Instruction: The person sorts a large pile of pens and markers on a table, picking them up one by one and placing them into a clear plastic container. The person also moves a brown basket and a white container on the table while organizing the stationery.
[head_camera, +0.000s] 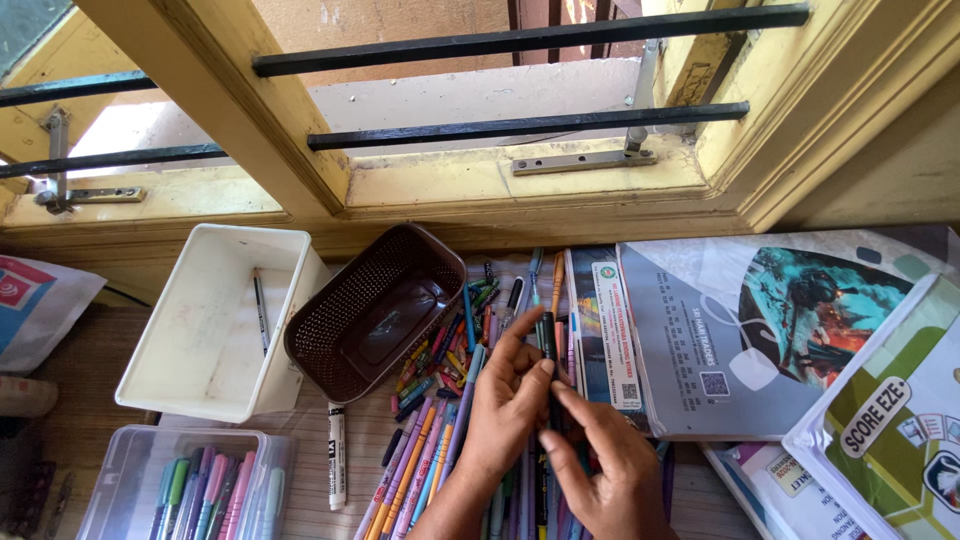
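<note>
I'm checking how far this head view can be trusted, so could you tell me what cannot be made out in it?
- Dark pen: the left hand and right hand cover its lower part, so its length and tip are hidden.
- Pen pile: both hands hide the pens under them.
- Clear box: cut off by the bottom edge.
- Books: cut off at the right edge.
- White tray: the item inside is too thin to identify.
</note>
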